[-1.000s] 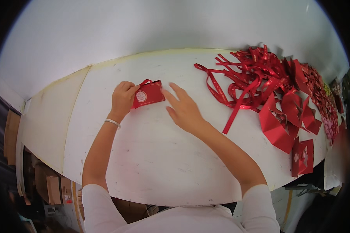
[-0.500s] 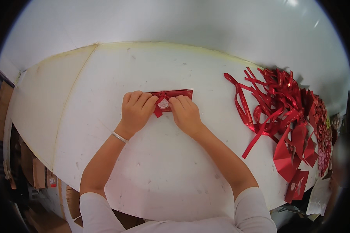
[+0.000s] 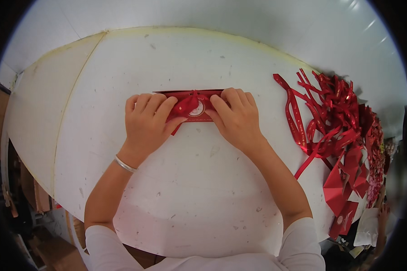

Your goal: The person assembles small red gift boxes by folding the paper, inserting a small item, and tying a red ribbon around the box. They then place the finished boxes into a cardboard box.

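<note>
A red folded paper box [image 3: 205, 118] with a round white emblem lies on the white table in front of me. Red ribbon [image 3: 185, 107] with gold print is gathered into a bow at the middle of its upper edge. My left hand [image 3: 145, 118] is closed over the box's left part, thumb and forefinger pinching the ribbon's left loop. On the other side my right hand [image 3: 238, 116] is closed too, its thumb and forefinger pinching the ribbon's right side. My fingers hide both ends of the box. A ribbon tail pokes out below my left thumb.
A tangled heap of red printed ribbons [image 3: 334, 115] covers the table's right side. Red folded paper pieces [image 3: 337, 187] and another red box [image 3: 343, 219] lie below it. Beyond is a pile of small red pieces [image 3: 375, 158]. Cardboard boxes [image 3: 54, 250] stand at lower left; another person's hand [image 3: 383, 212] shows at far right.
My hands have moved apart, spreading the ribbon loops to left and right over the box. The whole scene has shifted slightly as my head moved.
</note>
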Tool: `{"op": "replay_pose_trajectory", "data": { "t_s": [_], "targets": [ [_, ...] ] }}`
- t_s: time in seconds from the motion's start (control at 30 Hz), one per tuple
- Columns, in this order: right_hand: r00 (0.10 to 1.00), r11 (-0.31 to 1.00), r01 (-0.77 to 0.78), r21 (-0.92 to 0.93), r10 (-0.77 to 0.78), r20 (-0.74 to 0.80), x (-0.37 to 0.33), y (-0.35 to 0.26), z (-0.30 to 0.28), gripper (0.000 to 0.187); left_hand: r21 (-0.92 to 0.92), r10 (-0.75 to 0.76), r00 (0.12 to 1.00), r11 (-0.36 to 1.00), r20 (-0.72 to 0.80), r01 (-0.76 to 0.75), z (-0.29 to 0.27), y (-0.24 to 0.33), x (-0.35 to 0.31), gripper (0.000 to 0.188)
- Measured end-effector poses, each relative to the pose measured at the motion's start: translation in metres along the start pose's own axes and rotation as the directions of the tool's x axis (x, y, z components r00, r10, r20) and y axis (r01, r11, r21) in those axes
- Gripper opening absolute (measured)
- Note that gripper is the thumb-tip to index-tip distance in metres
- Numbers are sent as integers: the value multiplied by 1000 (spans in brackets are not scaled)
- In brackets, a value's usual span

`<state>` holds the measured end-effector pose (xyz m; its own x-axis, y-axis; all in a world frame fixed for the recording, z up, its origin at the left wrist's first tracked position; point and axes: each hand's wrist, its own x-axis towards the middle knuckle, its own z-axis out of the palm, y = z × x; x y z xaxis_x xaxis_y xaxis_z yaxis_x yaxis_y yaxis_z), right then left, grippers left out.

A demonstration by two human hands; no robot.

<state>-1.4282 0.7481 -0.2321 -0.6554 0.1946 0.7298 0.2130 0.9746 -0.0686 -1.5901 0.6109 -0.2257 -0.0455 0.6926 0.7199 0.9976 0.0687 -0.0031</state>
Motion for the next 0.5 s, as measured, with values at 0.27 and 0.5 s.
{"op": "replay_pose_trajectory", "data": {
  "t_s": [0.27, 0.5],
  "targets": [
    [981, 984, 168, -56, -173, -87, -5, 18, 9, 13, -145, 43, 999, 989, -8, -43, 5, -2, 11, 15],
    [997, 997, -64, 39, 62, 41, -9, 11, 2, 14, -196, -111, 987, 972, 116, 133, -1, -3, 16, 11]
  ]
}}
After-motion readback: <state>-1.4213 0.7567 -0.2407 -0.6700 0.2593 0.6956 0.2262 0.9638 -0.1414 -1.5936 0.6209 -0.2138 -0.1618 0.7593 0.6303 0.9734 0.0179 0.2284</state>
